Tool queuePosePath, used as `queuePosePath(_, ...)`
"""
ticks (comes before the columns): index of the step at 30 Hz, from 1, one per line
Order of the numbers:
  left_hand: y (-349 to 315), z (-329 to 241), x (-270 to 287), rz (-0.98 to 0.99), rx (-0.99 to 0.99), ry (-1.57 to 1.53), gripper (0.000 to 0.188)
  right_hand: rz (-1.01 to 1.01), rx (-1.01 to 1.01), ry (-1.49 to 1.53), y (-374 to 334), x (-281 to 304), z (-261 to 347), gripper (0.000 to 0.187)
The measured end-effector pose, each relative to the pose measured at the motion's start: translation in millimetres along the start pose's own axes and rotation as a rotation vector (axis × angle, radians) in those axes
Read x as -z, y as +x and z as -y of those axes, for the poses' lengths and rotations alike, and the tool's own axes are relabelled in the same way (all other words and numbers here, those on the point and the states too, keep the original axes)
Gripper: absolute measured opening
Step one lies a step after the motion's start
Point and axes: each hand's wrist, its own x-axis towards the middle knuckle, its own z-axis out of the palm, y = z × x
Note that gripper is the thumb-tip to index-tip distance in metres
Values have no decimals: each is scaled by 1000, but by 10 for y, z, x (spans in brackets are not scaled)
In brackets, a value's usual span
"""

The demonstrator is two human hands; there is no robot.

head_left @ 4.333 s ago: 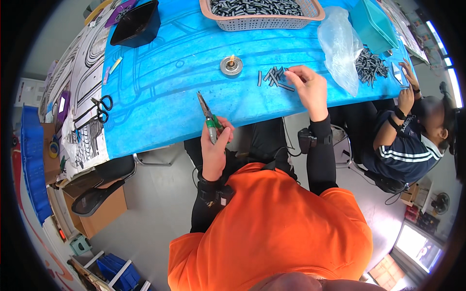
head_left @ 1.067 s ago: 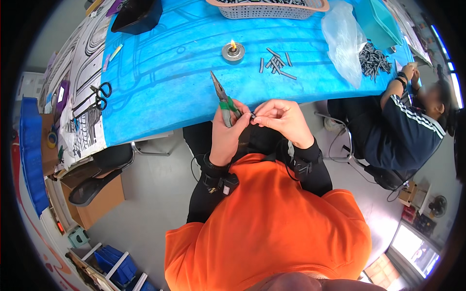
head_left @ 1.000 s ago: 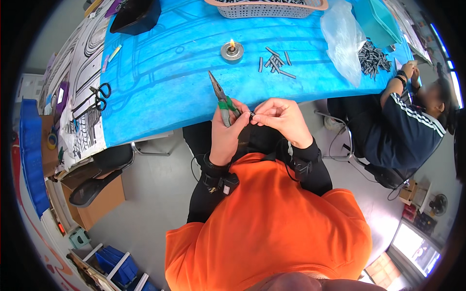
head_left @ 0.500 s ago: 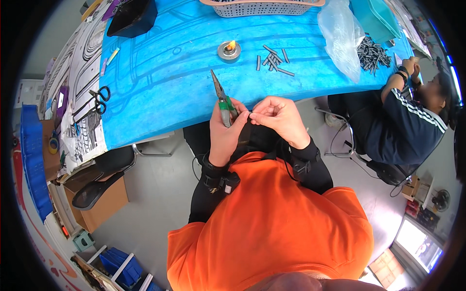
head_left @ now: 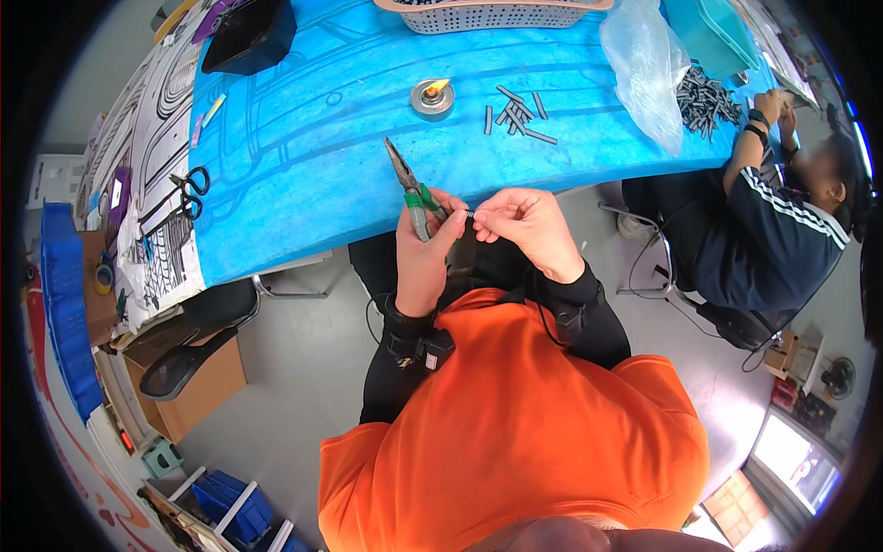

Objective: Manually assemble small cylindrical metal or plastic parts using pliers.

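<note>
My left hand (head_left: 423,262) is closed around long-nose pliers (head_left: 401,166) with green and grey handles, their jaws pointing forward and left over the table's near edge. Its thumb and fingertips also meet a short, dark, ribbed piece (head_left: 470,214), perhaps a spring or a bit of tubing. From the other side my right hand (head_left: 533,230) pinches this piece between thumb and forefinger. The fingers cover most of it. Past the hands, a small round metal burner (head_left: 432,99) carries a lit flame. To its right lie several short grey ribbed pieces (head_left: 517,117), loosely heaped.
A blue-covered table (head_left: 303,175) spans the front. Scissors (head_left: 190,191) and a black bin (head_left: 248,39) are on the left. A pink basket (head_left: 492,18), clear plastic bag (head_left: 644,74), teal bin (head_left: 713,37) and dark pile of pieces (head_left: 706,101) stand farther back. A co-worker (head_left: 745,230) sits at right.
The pliers have tilted, their tip swinging left and slightly nearer. More of the small piece shows between my fingertips. The flame now leans right.
</note>
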Motion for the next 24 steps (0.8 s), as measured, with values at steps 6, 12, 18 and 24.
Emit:
queuePosePath(6, 7, -11, 12, -23, -56, 159, 22, -6, 11, 38, 9, -36, 15, 9)
queuePosePath(12, 5, 18, 21, -45, -54, 22, 25, -33, 13, 56, 14, -43, -10, 9)
queuePosePath(18, 18, 38, -16, -72, -90, -14, 25, -91, 92, -55, 57, -78, -52, 7)
queuePosePath(24, 69, -37, 25, -105, -140, 86, 23, -375, 414, -357, 481, 27, 162, 9)
